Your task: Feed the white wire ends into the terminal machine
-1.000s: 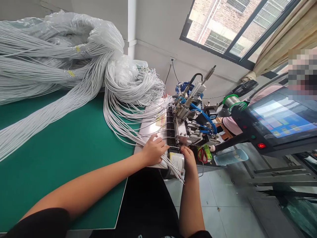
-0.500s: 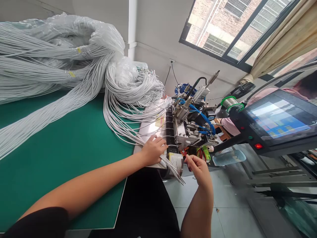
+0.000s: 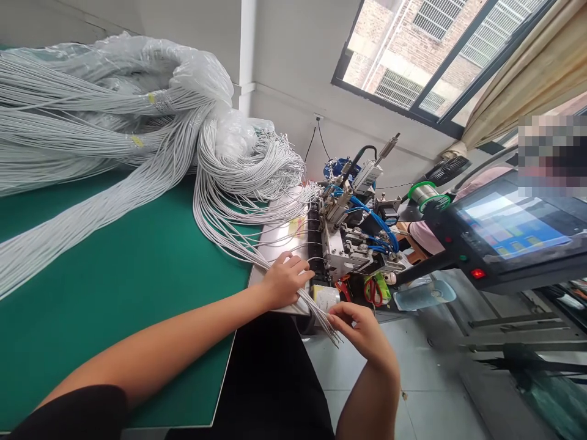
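Note:
My left hand (image 3: 285, 282) is closed over a bundle of thin white cables (image 3: 316, 311) at the edge of the machine's metal plate. The cables' free ends stick out past it toward the lower right. At those ends, my right hand (image 3: 360, 327) has thumb and index finger pinched on a cable by its tip. Behind both hands stands the machine (image 3: 339, 244), with metal clamps and blue air tubes. Single white cables lie across its black feed strip (image 3: 314, 235). Under my left palm the cables are hidden.
A big heap of white cables (image 3: 247, 159) and plastic wrap covers the back of the green table (image 3: 137, 342). At right a monitor (image 3: 518, 220) hangs on an arm, beside a solder spool (image 3: 428, 197). Red-handled scissors (image 3: 375, 290) and a blue tray (image 3: 426, 295) lie below. Another person sits behind the monitor.
My right hand has moved down and slightly left, from beside the machine's front to the cable ends. My left hand stays on the bundle.

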`<state>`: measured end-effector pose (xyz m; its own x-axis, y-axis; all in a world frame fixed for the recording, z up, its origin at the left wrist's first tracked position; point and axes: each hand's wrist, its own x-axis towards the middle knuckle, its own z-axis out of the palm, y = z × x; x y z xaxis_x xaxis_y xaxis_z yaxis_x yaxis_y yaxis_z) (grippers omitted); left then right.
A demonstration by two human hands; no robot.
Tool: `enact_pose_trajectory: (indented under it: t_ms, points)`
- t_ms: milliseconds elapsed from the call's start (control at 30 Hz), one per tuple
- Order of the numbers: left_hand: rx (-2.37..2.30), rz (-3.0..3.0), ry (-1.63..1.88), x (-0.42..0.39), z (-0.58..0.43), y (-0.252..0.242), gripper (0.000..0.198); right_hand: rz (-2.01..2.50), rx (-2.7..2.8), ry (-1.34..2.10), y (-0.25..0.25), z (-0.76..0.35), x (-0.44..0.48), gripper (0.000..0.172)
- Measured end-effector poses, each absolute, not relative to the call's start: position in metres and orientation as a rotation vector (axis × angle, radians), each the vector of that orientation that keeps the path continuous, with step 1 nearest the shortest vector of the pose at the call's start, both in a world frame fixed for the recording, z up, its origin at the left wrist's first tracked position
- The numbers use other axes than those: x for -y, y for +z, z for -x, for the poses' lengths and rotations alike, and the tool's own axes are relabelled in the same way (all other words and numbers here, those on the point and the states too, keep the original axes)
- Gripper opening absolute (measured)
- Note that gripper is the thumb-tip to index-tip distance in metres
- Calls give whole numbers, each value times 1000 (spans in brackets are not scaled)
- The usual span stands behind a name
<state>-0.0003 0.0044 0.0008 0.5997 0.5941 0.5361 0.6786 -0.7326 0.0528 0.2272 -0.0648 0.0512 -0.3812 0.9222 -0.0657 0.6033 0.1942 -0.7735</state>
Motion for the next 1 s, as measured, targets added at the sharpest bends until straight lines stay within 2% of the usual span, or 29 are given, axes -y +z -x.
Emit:
enact_pose_trajectory:
  t_ms: [200, 433, 533, 800, 1000]
  points:
    - [947, 2644, -843, -3, 0, 3, 44, 1365, 1698, 1072, 40, -233, 44, 27]
    - [1022, 2407, -1045, -2, -1, 8, 16, 1290, 1455, 1108, 21, -244, 21, 30]
    - [1002, 2360, -1080, -2, 0, 10, 18, 1308, 1461, 1177, 19, -250, 21, 30]
    - [931, 2470, -994, -2, 0, 10, 21, 1251, 1387, 1154, 18, -242, 19, 29]
    - [863, 2557, -869, -7, 2, 4, 14, 1158, 1182, 1125, 4, -229, 6, 30]
